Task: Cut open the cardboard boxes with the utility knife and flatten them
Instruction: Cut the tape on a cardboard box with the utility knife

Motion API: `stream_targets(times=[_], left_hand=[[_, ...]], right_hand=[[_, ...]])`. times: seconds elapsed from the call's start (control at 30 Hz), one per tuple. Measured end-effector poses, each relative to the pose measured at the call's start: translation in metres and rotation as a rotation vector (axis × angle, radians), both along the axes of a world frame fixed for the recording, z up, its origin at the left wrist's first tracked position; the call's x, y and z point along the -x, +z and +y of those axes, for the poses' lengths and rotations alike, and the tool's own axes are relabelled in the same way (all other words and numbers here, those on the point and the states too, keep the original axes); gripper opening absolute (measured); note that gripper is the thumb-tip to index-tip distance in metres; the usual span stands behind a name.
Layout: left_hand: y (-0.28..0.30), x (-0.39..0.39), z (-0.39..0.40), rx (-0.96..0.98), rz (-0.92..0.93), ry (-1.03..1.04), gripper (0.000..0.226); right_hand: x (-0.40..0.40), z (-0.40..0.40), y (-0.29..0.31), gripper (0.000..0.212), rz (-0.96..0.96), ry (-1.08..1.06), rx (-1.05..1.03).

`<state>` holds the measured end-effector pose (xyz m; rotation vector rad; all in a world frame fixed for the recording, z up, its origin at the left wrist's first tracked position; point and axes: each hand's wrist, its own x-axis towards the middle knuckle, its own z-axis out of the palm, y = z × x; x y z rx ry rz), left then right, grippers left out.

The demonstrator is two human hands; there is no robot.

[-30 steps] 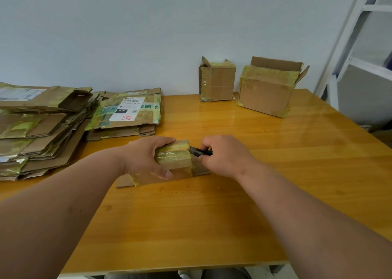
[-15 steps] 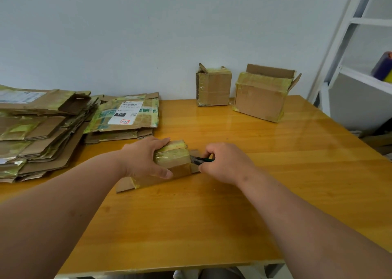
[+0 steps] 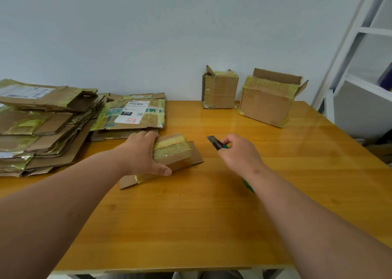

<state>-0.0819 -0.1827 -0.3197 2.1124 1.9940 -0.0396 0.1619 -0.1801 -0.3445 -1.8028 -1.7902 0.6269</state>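
Note:
A small cardboard box [image 3: 172, 155] wrapped in yellowish tape lies on the wooden table [image 3: 191, 215], with flaps sticking out at both ends. My left hand [image 3: 142, 154] grips its left part, thumb at the front, fingers over the top. My right hand [image 3: 239, 151] holds the green utility knife [image 3: 215, 142] to the right of the box, the blade pointing up and left, clear of the cardboard. Two standing boxes wait at the back: a small one [image 3: 220, 89] and a wider one [image 3: 267, 100] with an open flap.
A tall stack of flattened cardboard [image 3: 38, 128] fills the left side. A lower pile with a white shipping label [image 3: 129, 115] lies just behind my left hand. A white shelf frame [image 3: 360, 66] stands at the right, past the table edge.
My right hand has pulled the knife away from the box's right end, moving right and lifting the blade clear. My left hand stays on the box.

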Motion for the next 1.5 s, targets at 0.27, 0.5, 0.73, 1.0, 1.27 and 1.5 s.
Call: stream_targets(times=[0.27,0.5,0.73,1.0,1.27,1.5], left_hand=[[0.010,-0.024,-0.010,0.126,-0.096,0.135,0.079],[0.030,-0.010,-0.018,0.374,-0.521,0.073,0.097],[0.016,-0.014,-0.016,0.133,0.072,-0.237,0.093],[0.019,-0.033,-0.010,0.035,0.197,-0.310,0.100],[0.012,-0.035,0.003,0.141,0.203,-0.276,0.111],[0.009,-0.036,0.006,0.151,0.124,-0.287,0.116]], right_hand=[[0.033,-0.012,-0.004,0.027,-0.043,0.239,0.108],[0.033,-0.003,-0.003,0.029,0.000,0.137,0.079],[0.027,-0.003,-0.005,0.037,-0.011,0.182,0.117],[-0.006,-0.001,-0.007,0.035,0.028,0.059,0.123],[-0.024,-0.004,-0.006,0.033,0.028,0.165,0.154],[-0.018,-0.004,-0.006,0.027,-0.048,0.218,0.125]])
